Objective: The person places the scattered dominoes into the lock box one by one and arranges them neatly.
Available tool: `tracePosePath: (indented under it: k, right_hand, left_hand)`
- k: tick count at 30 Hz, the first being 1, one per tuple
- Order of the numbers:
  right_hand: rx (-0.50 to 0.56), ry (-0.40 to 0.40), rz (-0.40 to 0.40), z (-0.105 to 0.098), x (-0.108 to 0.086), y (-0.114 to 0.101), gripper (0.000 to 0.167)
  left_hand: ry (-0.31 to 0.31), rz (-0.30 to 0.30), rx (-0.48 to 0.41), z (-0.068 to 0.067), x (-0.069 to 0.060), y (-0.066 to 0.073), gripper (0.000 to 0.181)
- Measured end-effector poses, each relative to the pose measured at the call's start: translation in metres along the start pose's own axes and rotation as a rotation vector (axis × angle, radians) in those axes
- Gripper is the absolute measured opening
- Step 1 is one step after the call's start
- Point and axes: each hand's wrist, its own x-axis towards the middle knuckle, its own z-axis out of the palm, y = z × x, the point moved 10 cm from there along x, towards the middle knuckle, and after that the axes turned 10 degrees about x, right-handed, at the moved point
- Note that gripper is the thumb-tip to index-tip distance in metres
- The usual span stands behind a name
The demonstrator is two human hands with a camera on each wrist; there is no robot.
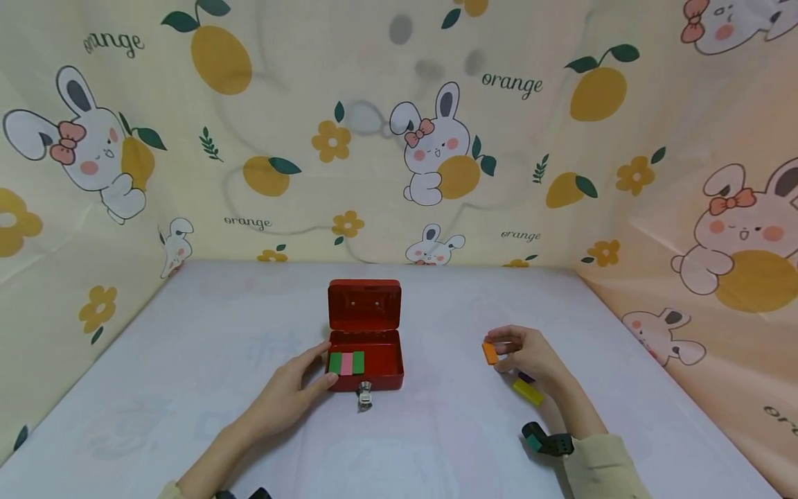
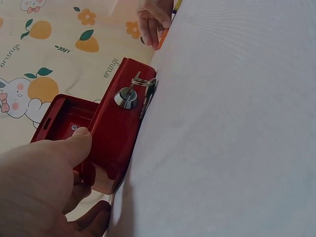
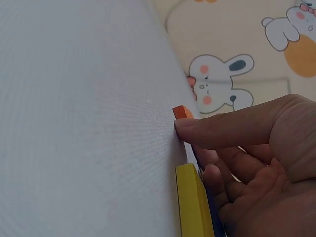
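An open red cash box (image 1: 388, 382) stands on the table, its lid raised at the back. Inside, at its left end, a pink block (image 1: 346, 364) lies between two green blocks (image 1: 358, 362). My left hand (image 1: 288, 395) grips the box's left side, the thumb at the front corner in the left wrist view. To the right of the box, my right hand (image 1: 531, 355) pinches an orange block (image 1: 490, 354) between thumb and fingers, at the tabletop. Beneath that hand lie a yellow block (image 1: 528, 391) and a dark purple block (image 1: 526, 377), the latter partly hidden.
Keys on a ring (image 2: 143, 82) hang from the lock (image 2: 126, 98) on the box's front. A white cloth (image 1: 436, 443) covers the table. Patterned curtains (image 1: 349, 173) with rabbits and oranges enclose the back and both sides.
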Motion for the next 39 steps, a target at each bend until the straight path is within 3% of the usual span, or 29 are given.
tracePosePath:
  k: [39]
  right_hand:
    - [-0.025, -0.009, 0.007, 0.0019, 0.0012, 0.0004, 0.058]
  left_hand:
    - [0.001, 0.021, -0.003, -0.0002, 0.0004, -0.0009, 0.070]
